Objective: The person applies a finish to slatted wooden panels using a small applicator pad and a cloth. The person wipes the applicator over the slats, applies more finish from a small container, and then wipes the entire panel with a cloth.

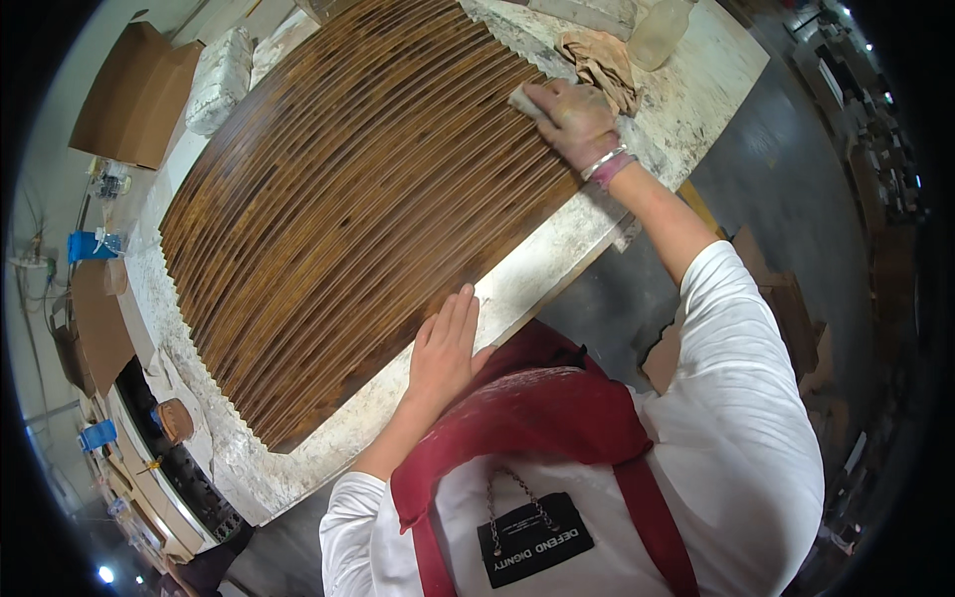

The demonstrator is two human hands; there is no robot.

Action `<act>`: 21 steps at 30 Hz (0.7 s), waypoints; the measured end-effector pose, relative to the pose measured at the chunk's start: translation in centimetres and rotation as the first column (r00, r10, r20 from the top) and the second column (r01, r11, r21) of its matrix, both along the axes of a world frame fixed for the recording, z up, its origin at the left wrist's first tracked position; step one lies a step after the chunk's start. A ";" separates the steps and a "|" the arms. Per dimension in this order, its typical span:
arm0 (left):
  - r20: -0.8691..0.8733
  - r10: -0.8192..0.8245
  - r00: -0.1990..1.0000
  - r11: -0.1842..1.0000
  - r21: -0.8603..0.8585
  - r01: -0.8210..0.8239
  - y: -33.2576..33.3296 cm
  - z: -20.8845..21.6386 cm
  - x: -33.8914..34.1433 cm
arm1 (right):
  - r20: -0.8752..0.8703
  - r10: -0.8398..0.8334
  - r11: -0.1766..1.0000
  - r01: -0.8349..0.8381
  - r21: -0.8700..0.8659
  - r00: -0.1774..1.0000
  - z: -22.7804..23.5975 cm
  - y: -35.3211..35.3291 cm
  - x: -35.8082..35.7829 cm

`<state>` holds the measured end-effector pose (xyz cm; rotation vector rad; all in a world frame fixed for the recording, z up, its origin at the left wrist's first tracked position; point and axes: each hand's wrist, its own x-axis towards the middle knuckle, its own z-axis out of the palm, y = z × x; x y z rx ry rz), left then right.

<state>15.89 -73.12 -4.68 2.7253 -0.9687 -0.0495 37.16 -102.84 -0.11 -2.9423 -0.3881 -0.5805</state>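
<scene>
A large brown wooden panel (368, 209) with many parallel grooves and ridges lies across the table. My left hand (445, 343) rests at its near edge, fingers stretched out flat, holding nothing. At the panel's far right end, my right hand (577, 124) presses a small whitish pad (527, 101) onto the ridges. This hand is stained, with a pink band and a bracelet at the wrist. Just beyond it, a crumpled tan cloth (599, 65) lies on the tabletop.
The white, smeared table (711, 75) shows around the panel. A translucent bottle (661, 32) stands at the far right. A plastic-wrapped bundle (219, 82) and an open cardboard box (134, 95) are at the far left. Cardboard pieces (786, 308) lie by my right side.
</scene>
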 end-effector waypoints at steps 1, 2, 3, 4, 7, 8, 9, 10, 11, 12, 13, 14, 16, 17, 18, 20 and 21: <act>-0.006 0.009 1.000 1.000 0.011 -0.009 -0.1 0.1 0.0 | -0.079 -0.053 0.999 0.053 -0.001 0.995 -0.6 1.0 0.9; -0.007 0.052 0.999 0.998 0.038 -0.052 0.0 0.0 -0.2 | -0.222 0.186 0.973 -0.148 0.178 0.957 3.6 5.7 -1.3; -0.009 0.074 0.997 0.996 0.053 -0.074 -0.1 0.4 -0.4 | -0.050 0.296 0.949 -0.300 -0.101 0.954 3.3 8.6 -3.3; -0.008 0.087 0.996 0.994 0.065 -0.087 -0.2 0.6 -0.4 | -0.111 0.456 0.885 -0.464 -0.052 0.883 1.6 11.9 -4.3; -0.011 0.115 0.993 0.987 0.119 -0.113 0.1 0.0 -0.9 | 0.083 0.590 0.801 -0.595 0.065 0.803 -0.5 13.2 -2.8; -0.004 0.116 0.993 0.986 0.124 -0.114 0.2 -0.2 -0.8 | 0.027 0.456 0.888 -0.457 0.054 0.890 0.5 10.7 -0.7; -0.003 0.117 0.993 0.985 0.128 -0.115 0.1 -0.1 -0.9 | -0.033 0.309 0.951 -0.308 0.035 0.951 1.0 7.1 2.0; 0.002 0.108 0.994 0.986 0.128 -0.108 0.0 0.1 -0.8 | -0.073 0.171 0.985 -0.173 -0.013 0.983 -0.3 2.8 5.4; -0.009 0.107 0.994 0.986 0.130 -0.104 -0.2 0.1 -0.7 | -0.104 0.029 0.997 -0.037 -0.070 0.994 1.2 1.0 6.7; -0.020 0.103 0.994 0.986 0.133 -0.100 -0.2 0.2 -0.5 | -0.157 0.071 0.997 -0.063 0.050 0.985 1.6 0.9 6.6; -0.030 0.097 0.995 0.986 0.136 -0.092 -0.2 0.2 -0.4 | -0.204 0.115 0.982 -0.080 0.171 0.972 1.9 1.3 6.2; -0.011 0.118 0.993 0.983 0.144 -0.115 -0.3 0.3 -0.3 | -0.240 0.161 0.953 -0.087 0.290 0.957 3.2 2.7 5.2; 0.003 0.134 0.991 0.979 0.156 -0.133 -0.5 0.6 -0.7 | 0.008 0.484 0.874 -0.483 0.047 0.875 2.9 8.9 0.3; 0.008 0.138 0.990 0.975 0.176 -0.137 -0.6 0.6 -0.9 | 0.018 0.451 0.891 -0.452 0.040 0.892 2.5 8.1 0.5; 0.013 0.143 0.990 0.970 0.197 -0.143 -0.6 0.6 -1.0 | 0.029 0.419 0.907 -0.420 0.033 0.907 1.7 7.2 0.8; 0.048 0.132 0.990 0.969 0.206 -0.139 -0.6 0.2 -1.0 | 0.051 0.361 0.932 -0.362 0.016 0.931 -0.1 5.0 1.7; 0.050 0.123 0.991 0.972 0.196 -0.130 -0.9 0.0 -0.8 | 0.057 0.342 0.939 -0.343 0.005 0.938 -0.6 3.7 2.1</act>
